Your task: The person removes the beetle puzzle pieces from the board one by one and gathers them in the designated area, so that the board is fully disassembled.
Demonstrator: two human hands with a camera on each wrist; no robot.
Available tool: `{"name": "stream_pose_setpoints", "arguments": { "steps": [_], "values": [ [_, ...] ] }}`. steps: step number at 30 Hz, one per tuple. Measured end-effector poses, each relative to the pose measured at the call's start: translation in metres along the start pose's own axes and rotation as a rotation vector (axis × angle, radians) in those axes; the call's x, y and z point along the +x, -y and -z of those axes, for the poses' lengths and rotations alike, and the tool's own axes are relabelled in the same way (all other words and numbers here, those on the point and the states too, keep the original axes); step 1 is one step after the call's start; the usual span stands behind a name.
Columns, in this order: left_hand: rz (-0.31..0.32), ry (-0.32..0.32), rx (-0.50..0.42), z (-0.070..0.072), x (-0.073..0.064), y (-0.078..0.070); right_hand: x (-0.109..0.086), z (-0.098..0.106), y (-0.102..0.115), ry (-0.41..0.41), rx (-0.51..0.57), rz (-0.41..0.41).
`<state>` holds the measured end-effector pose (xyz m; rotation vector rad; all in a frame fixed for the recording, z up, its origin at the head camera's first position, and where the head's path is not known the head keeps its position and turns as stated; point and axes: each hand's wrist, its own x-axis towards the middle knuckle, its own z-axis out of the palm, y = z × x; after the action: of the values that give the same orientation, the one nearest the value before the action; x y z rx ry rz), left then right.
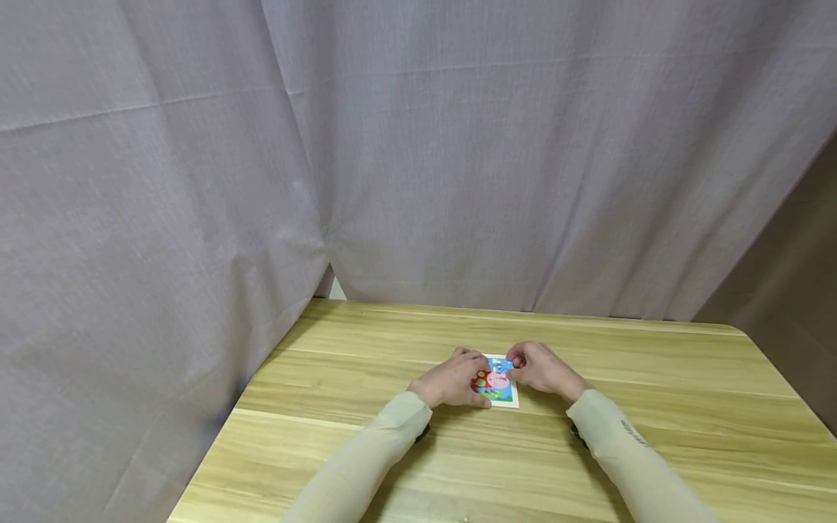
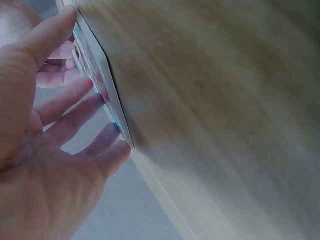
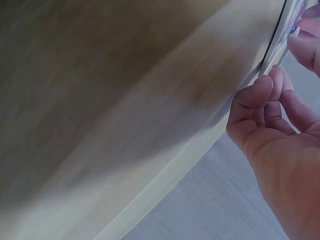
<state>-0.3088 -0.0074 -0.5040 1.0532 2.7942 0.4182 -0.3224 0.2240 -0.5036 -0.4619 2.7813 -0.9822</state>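
A small jigsaw puzzle board with a white border and a pink cartoon pig picture lies flat on the table. My left hand rests over its left side, fingers spread. In the left wrist view its fingertips touch the picture and border, with the thumb at the near edge. My right hand is at the board's upper right. Between its thumb and index finger it pinches a thin puzzle piece, tilted over the picture and mostly hidden by the fingers. Its other fingers curl beside the border.
The board lies on a wood-grain table with a rounded far right corner. Grey curtains hang behind the table and along its left side. Both forearms, in pale sleeves, reach in from the near edge.
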Motion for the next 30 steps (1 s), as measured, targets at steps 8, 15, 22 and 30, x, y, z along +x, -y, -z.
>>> {"name": "stream_pose_setpoints", "arguments": {
  "steps": [8,15,22,30],
  "values": [
    [0.142,0.024,-0.034,0.001,0.0,-0.002,-0.006,0.005,-0.005,-0.046,0.014,0.013],
    [0.171,0.026,-0.04,-0.001,-0.001,-0.001,-0.012,0.008,-0.009,-0.073,-0.002,0.054],
    [0.143,0.008,0.028,-0.001,0.0,0.002,-0.019,0.012,-0.012,-0.085,-0.008,0.048],
    [0.147,0.006,0.045,-0.002,0.002,0.003,-0.026,0.019,-0.023,-0.096,-0.041,0.077]
  ]
}}
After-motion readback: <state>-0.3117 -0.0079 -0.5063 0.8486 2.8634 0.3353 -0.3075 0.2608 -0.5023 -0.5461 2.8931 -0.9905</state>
